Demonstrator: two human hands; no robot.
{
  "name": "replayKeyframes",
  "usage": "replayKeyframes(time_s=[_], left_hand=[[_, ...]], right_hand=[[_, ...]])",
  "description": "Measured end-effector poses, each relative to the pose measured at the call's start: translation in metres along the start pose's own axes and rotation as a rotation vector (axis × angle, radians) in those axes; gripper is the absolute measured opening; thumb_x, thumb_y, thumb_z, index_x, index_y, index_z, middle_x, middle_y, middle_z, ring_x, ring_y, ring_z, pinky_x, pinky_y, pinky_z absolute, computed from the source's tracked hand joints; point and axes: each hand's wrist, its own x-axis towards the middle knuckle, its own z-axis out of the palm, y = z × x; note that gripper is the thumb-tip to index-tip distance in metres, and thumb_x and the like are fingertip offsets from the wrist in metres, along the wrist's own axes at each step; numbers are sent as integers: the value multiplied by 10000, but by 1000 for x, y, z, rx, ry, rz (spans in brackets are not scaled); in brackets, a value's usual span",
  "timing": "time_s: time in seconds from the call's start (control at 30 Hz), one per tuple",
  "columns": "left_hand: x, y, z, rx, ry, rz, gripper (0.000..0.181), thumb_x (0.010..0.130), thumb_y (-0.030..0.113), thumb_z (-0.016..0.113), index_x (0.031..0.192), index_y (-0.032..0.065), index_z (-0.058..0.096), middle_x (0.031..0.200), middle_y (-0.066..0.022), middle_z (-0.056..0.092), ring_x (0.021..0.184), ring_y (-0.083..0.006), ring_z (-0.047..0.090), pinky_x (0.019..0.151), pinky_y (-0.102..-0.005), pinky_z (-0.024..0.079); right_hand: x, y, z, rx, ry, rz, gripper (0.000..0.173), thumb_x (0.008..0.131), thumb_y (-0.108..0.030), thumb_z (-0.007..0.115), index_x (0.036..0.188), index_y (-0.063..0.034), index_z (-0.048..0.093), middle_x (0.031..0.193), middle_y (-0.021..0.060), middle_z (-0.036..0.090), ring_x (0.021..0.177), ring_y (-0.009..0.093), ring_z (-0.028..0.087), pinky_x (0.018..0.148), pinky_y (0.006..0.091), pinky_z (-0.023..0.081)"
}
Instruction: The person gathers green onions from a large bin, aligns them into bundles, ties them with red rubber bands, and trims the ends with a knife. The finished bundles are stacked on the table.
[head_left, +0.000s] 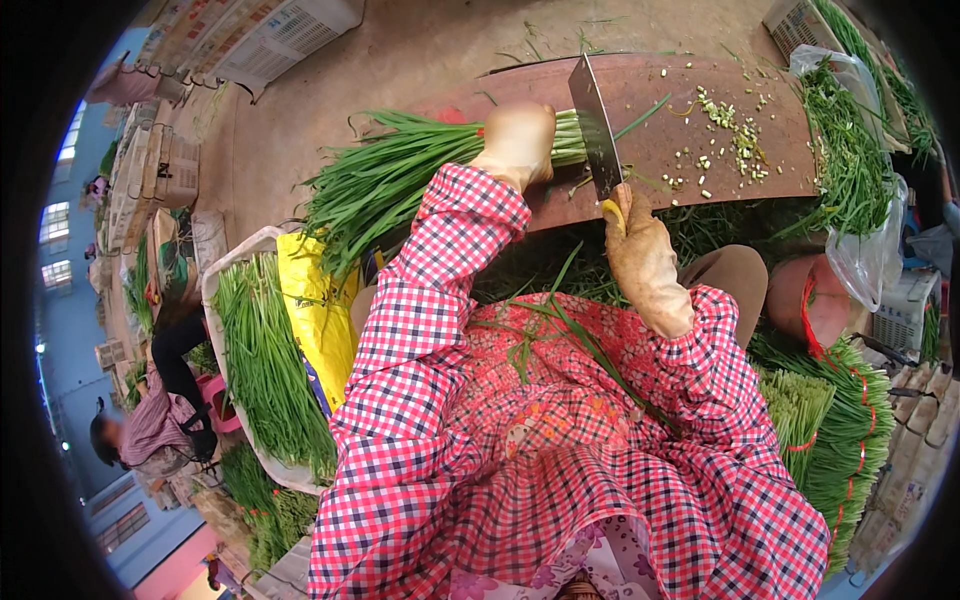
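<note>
My left hand (519, 142), in a pale glove, is closed around a bundle of green garlic chives (397, 161) lying on a reddish-brown board (652, 94). The leaves spread left past the board's end, and the pale stem ends point right. My right hand (637, 247), gloved too, grips the handle of a cleaver (596, 120). The blade stands on edge across the stem ends, just right of my left hand; whether it touches them I cannot tell. Small cut stem pieces (720, 116) and trimmings lie scattered on the board's right part.
On the left, a white crate (214, 300) holds upright chives beside a yellow bag (319, 315). Loose greens (855, 165) lie over a clear plastic bag at the board's right end. Below are a pink bucket (806, 300) and tied chive bundles (862, 442). A person (161, 424) sits far left.
</note>
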Motion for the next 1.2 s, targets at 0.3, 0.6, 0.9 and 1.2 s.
replayKeyframes(time_s=[0.3,0.6,0.9,1.2], left_hand=[[2,-8,18,-33,80,51,262,698,97,664,955,44,649,797,-146,669,712,-359,643,634,-447,518],[2,-4,-6,-92,-74,18,343,673,67,664,1008,4,624,960,-209,698,899,-370,692,767,-445,558],[0,-2,-1,-2,-127,10,517,644,201,797,1092,31,601,1055,-193,671,1001,-338,657,808,-457,538],[-93,-46,-7,71,71,-124,1301,502,465,912,1520,55,212,1497,-206,372,1403,-383,336,1101,-612,285]], right_hand=[[25,-29,-8,-218,-123,-15,393,968,-322,539,1059,58,499,782,290,658,761,461,659,659,543,524],[47,-24,4,-41,-136,11,363,962,-283,541,1092,56,529,911,314,657,893,466,647,767,525,527],[80,0,49,-113,-117,-3,396,932,-254,563,1117,81,462,963,300,668,906,444,662,777,526,529],[115,89,-51,-573,28,80,386,992,-399,467,1105,-39,549,753,214,672,702,399,670,603,493,522]])
